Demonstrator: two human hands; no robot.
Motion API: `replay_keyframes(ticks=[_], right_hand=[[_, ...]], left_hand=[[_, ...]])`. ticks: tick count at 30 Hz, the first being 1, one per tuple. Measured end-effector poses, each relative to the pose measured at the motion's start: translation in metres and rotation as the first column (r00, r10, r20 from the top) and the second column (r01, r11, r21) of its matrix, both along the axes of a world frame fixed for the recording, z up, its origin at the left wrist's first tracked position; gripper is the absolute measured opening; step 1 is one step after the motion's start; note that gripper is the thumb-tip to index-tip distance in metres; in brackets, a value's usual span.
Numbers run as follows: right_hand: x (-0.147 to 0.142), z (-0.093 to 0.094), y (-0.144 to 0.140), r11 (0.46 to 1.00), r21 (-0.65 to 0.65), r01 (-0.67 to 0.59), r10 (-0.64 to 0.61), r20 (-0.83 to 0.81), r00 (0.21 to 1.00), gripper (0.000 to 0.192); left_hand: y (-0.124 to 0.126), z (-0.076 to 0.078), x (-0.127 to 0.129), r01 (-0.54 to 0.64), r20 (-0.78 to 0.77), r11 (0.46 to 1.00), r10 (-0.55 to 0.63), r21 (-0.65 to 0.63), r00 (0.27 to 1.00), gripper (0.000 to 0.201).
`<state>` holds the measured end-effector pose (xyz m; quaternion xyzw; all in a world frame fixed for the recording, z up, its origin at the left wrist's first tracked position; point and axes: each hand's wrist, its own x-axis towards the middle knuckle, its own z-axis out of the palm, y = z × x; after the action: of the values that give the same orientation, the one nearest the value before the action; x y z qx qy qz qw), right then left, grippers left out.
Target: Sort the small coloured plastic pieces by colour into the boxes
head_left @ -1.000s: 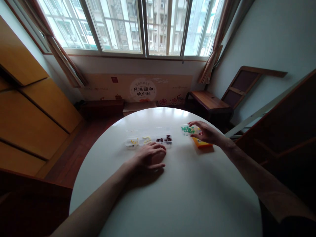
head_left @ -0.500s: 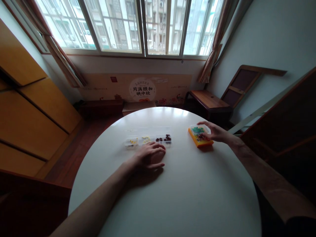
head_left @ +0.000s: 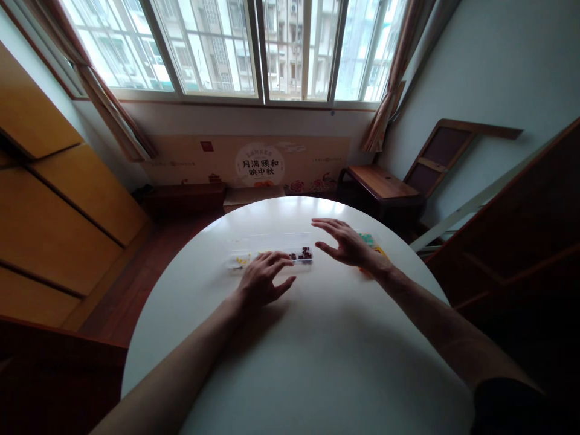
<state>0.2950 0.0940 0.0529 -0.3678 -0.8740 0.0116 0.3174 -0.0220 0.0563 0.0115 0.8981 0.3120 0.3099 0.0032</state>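
A clear compartment box (head_left: pixel 307 261) lies on the round white table (head_left: pixel 326 338), its lid raised at the back. Small yellow pieces (head_left: pixel 242 260) sit in its left section and dark brown pieces (head_left: pixel 306 252) in its right one. My left hand (head_left: pixel 265 279) is over the front of the box, fingers apart, covering its middle; whether it touches the box I cannot tell. My right hand (head_left: pixel 342 241) hovers to the right of the box, fingers spread and holding nothing. Behind it, partly hidden, is an orange box (head_left: pixel 384 252) with a clear tray of green pieces (head_left: pixel 366 238) on top.
A wooden bench (head_left: pixel 380 181) and a leaning folded chair frame (head_left: pixel 435 154) stand beyond the table at right. Yellow-brown cabinets (head_left: pixel 63 223) line the left side. A window (head_left: pixel 217 48) is at the back, above a printed cardboard panel (head_left: pixel 194 160).
My right hand has let go of the orange box and tray and moved left toward the clear box. My left hand has shifted slightly up and left, its fingers spreading more.
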Motion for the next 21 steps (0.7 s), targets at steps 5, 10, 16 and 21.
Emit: replay_keyframes(ticks=[5,10,16,21], right_hand=[[-0.043,-0.024,0.013,1.000,-0.027,-0.005,0.004,-0.007,1.000,0.040],[-0.048,-0.033,0.004,0.998,-0.040,-0.055,0.052,-0.074,0.996,0.022],[-0.048,-0.043,-0.009,0.988,-0.129,-0.082,0.078,-0.038,0.996,0.022],[-0.048,-0.045,-0.008,0.979,-0.168,-0.117,0.104,-0.081,0.991,0.024]], left_hand=[[0.001,0.003,-0.005,-0.174,0.052,0.981,0.170,0.090,0.984,0.049],[0.007,-0.002,-0.006,-0.184,0.027,0.980,0.183,0.074,0.983,0.055],[0.007,-0.005,-0.004,-0.130,-0.043,0.991,0.131,0.024,0.990,0.032],[0.007,-0.003,-0.003,-0.115,-0.050,0.993,0.116,0.020,0.992,0.025]])
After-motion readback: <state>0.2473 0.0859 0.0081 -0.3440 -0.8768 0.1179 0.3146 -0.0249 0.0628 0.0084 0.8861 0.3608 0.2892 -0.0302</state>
